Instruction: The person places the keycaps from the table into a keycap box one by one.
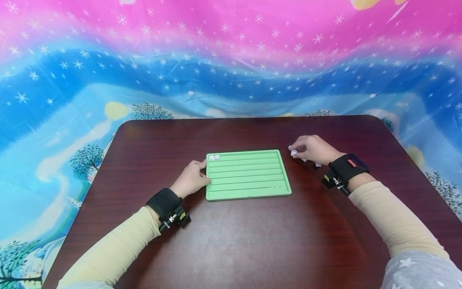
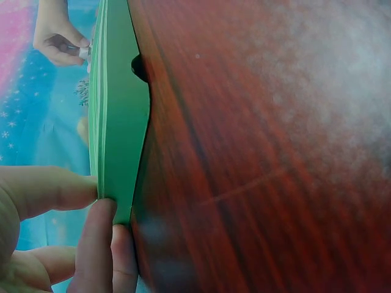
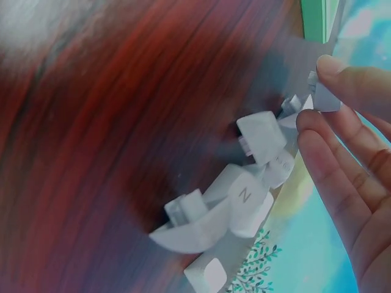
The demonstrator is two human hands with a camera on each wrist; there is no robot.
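A shallow green tray (image 1: 249, 180) with long parallel ridges lies on the table. Two white keycaps (image 1: 214, 157) sit side by side in its far left corner. At the tray's left end, my left hand (image 1: 190, 178) grips the edge; the left wrist view shows its fingertips against the rim and side wall. Beyond the tray's right end, my right hand (image 1: 314, 149) pinches a white keycap (image 3: 325, 99) between thumb and finger. Close under that hand lies a heap of loose white keycaps (image 3: 261, 135), some tipped over with their stems showing; one bears the letter N (image 3: 245, 196).
The dark reddish-brown table (image 1: 249, 245) has rounded far corners. Behind it hangs a pink and blue cloth (image 1: 231, 60) printed with snowflakes and trees. Black straps with small cameras (image 1: 339, 176) sit on both wrists.
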